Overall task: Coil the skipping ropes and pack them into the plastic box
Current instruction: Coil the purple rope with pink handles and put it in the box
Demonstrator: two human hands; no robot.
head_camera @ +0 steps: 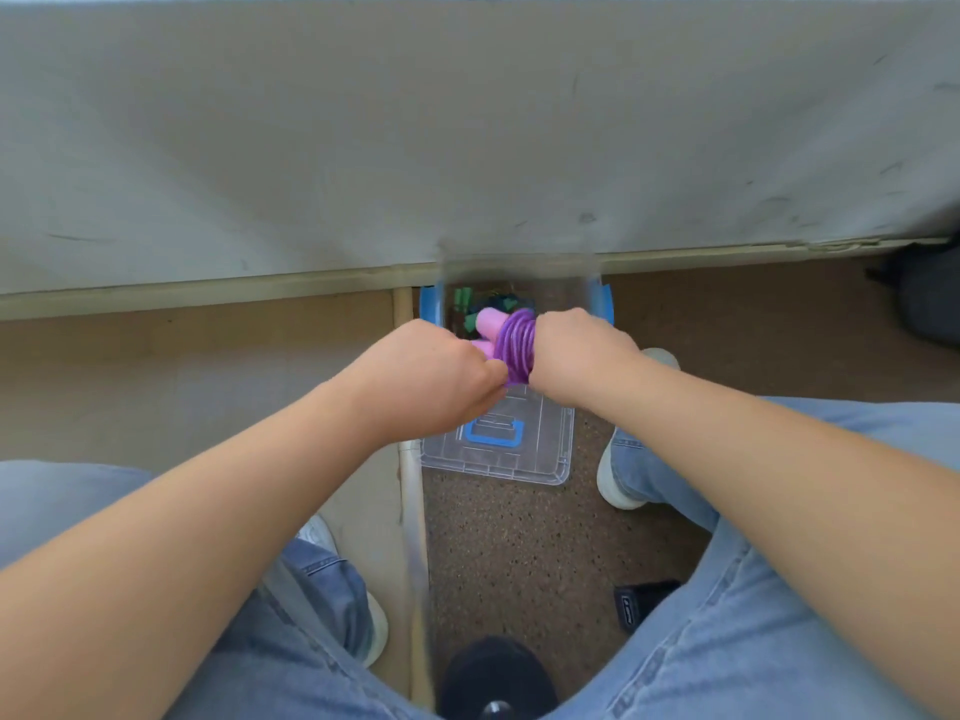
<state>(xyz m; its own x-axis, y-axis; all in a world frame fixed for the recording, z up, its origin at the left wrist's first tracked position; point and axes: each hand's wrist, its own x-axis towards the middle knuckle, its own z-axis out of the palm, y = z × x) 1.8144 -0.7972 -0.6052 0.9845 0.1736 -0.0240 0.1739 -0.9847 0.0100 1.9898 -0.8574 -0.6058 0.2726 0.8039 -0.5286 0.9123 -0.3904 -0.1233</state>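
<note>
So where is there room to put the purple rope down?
The grey tabletop is bare all along. The speckled floor on the near side of the clear lid is free too. It's crowded at the plastic box: a green rope lies inside, and the left hand and right hand hold the purple rope over it.

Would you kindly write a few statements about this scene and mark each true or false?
1. The left hand and the right hand both hold the purple rope coil. True.
2. The coil's handles are yellow. False: the handles are pink.
3. The lid is closed on the plastic box. False: the lid lies on the floor, nearer the person than the plastic box.
4. Green items lie inside the plastic box. True.
</note>
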